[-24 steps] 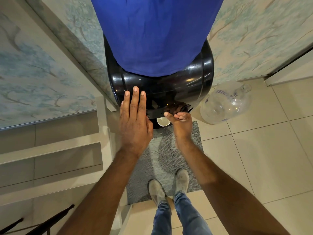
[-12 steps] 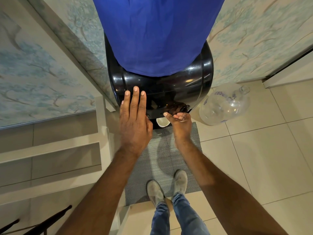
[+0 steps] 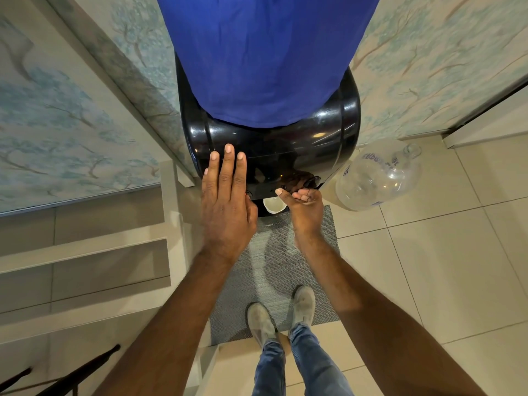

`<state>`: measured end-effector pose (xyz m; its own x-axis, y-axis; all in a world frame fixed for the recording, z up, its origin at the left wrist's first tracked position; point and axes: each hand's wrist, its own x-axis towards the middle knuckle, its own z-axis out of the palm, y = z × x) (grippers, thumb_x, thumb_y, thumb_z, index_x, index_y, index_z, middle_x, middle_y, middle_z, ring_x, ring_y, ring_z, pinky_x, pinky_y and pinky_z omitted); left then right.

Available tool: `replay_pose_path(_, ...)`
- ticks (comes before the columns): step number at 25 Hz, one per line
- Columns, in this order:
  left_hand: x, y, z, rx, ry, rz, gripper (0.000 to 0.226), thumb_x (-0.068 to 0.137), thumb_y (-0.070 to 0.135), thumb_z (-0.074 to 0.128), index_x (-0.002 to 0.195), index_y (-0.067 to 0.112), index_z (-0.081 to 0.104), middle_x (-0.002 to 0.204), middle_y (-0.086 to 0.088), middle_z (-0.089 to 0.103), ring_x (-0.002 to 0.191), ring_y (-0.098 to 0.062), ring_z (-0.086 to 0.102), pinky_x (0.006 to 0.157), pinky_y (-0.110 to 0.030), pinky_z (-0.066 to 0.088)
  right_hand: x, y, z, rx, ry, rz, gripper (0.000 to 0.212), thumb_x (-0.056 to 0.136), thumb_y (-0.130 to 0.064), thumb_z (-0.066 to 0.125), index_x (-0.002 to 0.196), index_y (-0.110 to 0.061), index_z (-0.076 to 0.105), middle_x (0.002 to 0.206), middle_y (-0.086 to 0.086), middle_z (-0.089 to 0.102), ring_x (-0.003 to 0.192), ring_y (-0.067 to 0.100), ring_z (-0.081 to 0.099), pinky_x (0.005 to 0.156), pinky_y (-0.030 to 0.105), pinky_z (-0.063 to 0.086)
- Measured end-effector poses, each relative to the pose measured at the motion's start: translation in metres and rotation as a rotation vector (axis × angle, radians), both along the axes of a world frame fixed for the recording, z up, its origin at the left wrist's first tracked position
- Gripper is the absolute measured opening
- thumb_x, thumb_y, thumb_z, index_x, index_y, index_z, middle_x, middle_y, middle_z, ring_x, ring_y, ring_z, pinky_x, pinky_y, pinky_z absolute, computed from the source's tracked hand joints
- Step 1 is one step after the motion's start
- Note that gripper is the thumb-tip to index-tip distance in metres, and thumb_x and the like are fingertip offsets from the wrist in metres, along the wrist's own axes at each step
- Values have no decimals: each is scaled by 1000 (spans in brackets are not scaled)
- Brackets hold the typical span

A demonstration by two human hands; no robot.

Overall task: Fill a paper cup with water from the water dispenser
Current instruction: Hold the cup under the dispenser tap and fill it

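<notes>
A black water dispenser (image 3: 337, 130) stands against the wall, with a blue-covered bottle (image 3: 265, 52) on top. A white paper cup (image 3: 274, 205) sits in the recess under the taps, between my two hands; I cannot tell whether water is flowing. My left hand (image 3: 225, 201) lies flat on the dispenser's front, fingers straight and together, holding nothing. My right hand (image 3: 304, 207) is just right of the cup, fingers curled at a tap lever (image 3: 313, 180) and thumb pointing left above the cup's rim.
An empty clear water bottle (image 3: 377, 175) lies on the tiled floor right of the dispenser. A grey mat (image 3: 274, 270) lies in front, with my feet (image 3: 283, 312) on it. Steps (image 3: 85, 252) and a dark railing (image 3: 71, 375) are to the left.
</notes>
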<state>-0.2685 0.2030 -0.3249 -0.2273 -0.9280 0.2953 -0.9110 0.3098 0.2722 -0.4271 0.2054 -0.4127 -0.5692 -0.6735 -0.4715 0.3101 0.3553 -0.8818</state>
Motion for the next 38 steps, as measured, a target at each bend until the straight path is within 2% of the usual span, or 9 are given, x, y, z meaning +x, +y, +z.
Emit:
replay_pose_path(15,1,-1,-1,12,6,-2,76,93,17,49,162,8,18,171,-15,16,159,-33,7,129,-52,21,1,0,1,-12,-1,-16,49,71,-12,94,98,-14,53,95,5,61,84,11,61,73,7,53)
replay_pose_path(20,1,0,-2,3,8,-1,77,93,14,53,162,7,18,171,-16,17,159,-33,7,128,-53,22,2,0,3,-9,-16,-12,50,72,-11,93,101,-12,52,99,8,61,89,15,62,80,15,55)
replay_pose_path(28,1,-1,-3,8,6,-3,78,92,15,52,162,8,18,171,-15,16,159,-33,7,128,-53,22,3,0,6,-13,-22,-22,49,73,-8,92,102,-10,52,99,10,60,89,16,60,85,20,56)
replay_pose_path(32,1,-1,-4,-12,13,-5,78,92,14,53,162,8,18,171,-16,18,158,-33,8,128,-53,23,3,0,8,-12,-21,-16,49,73,-7,92,102,-10,52,98,11,61,90,17,61,94,28,57)
replay_pose_path(38,1,-1,-3,-6,5,-5,80,92,14,55,162,8,18,171,-16,17,159,-33,8,127,-54,24,3,1,11,-22,-31,-15,49,74,-4,91,102,-9,52,98,11,61,89,17,62,90,23,57)
